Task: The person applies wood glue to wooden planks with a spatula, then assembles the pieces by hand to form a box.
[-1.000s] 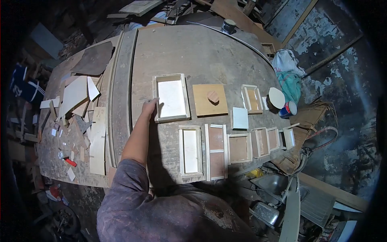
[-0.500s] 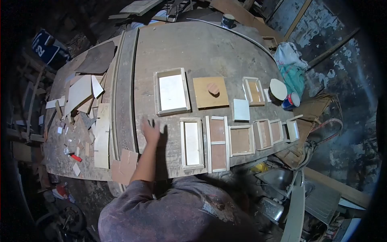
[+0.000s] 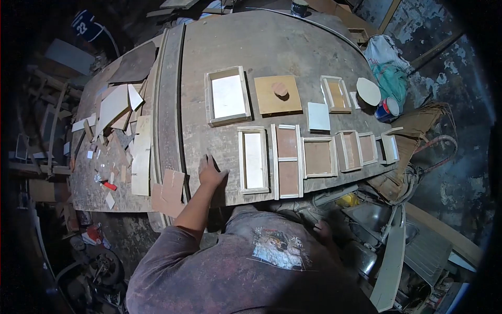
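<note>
My left hand (image 3: 212, 174) is at the near part of the wooden worktable (image 3: 225, 47), fingers spread and holding nothing. Just right of it lies a narrow wooden frame with a white base (image 3: 255, 159). A two-panel wooden frame (image 3: 288, 165) comes beside that, followed by a square wooden tray (image 3: 319, 157). Beyond the hand sits a larger shallow wooden box with a white bottom (image 3: 228, 97). A brown board piece (image 3: 170, 192) lies left of my forearm. Below the table edge, my right hand (image 3: 323, 229) shows dimly beside my body; its fingers are too dark to make out.
A tan square board (image 3: 266, 102) carries a round wooden piece (image 3: 281, 89). Wood scraps (image 3: 114, 107) and a red-handled tool (image 3: 109, 186) cover the left side. A blue can (image 3: 387, 109) stands near the right edge. Metal sinks (image 3: 368, 215) lie below right.
My left hand has shifted slightly right and nearer the narrow frame. My right hand has come into view beside my body. The camera view has tilted, so the tabletop things appear higher.
</note>
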A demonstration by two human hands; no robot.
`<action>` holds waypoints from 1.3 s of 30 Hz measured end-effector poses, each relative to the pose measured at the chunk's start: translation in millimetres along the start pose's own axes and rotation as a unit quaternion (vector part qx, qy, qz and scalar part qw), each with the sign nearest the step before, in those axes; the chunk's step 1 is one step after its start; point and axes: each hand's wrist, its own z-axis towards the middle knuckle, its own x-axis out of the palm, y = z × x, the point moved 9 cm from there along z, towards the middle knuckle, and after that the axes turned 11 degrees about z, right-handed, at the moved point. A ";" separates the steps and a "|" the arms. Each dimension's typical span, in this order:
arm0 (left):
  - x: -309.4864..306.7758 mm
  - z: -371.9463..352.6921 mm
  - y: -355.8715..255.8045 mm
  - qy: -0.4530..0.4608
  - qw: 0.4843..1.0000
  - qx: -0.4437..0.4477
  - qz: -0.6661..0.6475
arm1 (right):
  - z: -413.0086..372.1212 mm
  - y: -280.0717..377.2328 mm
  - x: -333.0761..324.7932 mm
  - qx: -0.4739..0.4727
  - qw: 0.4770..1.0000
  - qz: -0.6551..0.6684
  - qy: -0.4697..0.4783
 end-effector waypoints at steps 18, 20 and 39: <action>47.6 -73.1 -15.2 0.029 0.999 -0.023 -0.036 | 28.9 -5.1 -21.3 0.352 0.932 -0.017 -0.088; 45.8 -74.6 -14.4 0.040 0.998 -0.020 -0.042 | 39.2 -21.4 -19.6 0.358 0.928 -0.042 -0.099; 42.6 -326.6 449.9 -0.276 0.824 -0.378 -0.319 | 43.1 38.8 207.1 0.243 0.860 -0.442 0.072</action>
